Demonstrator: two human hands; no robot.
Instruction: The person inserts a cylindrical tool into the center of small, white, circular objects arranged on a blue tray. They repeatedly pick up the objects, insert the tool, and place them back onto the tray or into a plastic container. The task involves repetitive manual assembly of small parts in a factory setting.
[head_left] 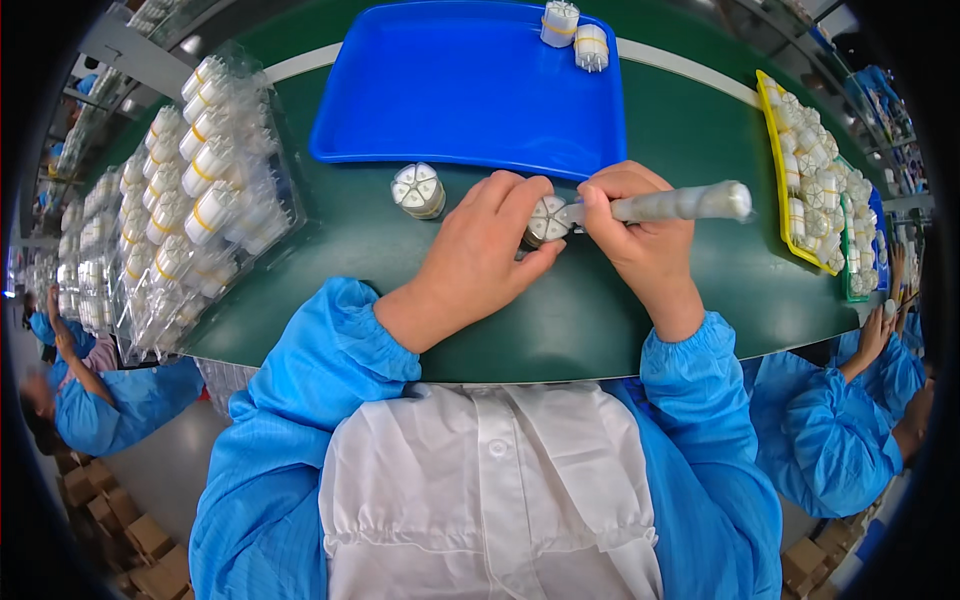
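Observation:
A round cluster of white wedge-shaped pieces (547, 220) stands on the green table, its segmented end facing up. My left hand (470, 245) is closed around its left side, thumb toward the near edge. In my right hand (645, 240) is a hand tool with a thick, pale grey wrapped handle (690, 203). Its narrow tip meets the cluster's top, partly hidden by my fingers, so its exact kind does not show. A second, similar cluster (418, 190) stands upright just left of my left hand, touching nothing.
Beyond my hands lies a blue tray (460, 85) with two banded clusters (591, 48) at its far right corner. Clear plastic trays of banded clusters (210, 160) rise at the left. A yellow tray (776, 150) of clusters is at the right. Other people in blue sleeves (835, 430) sit on both sides.

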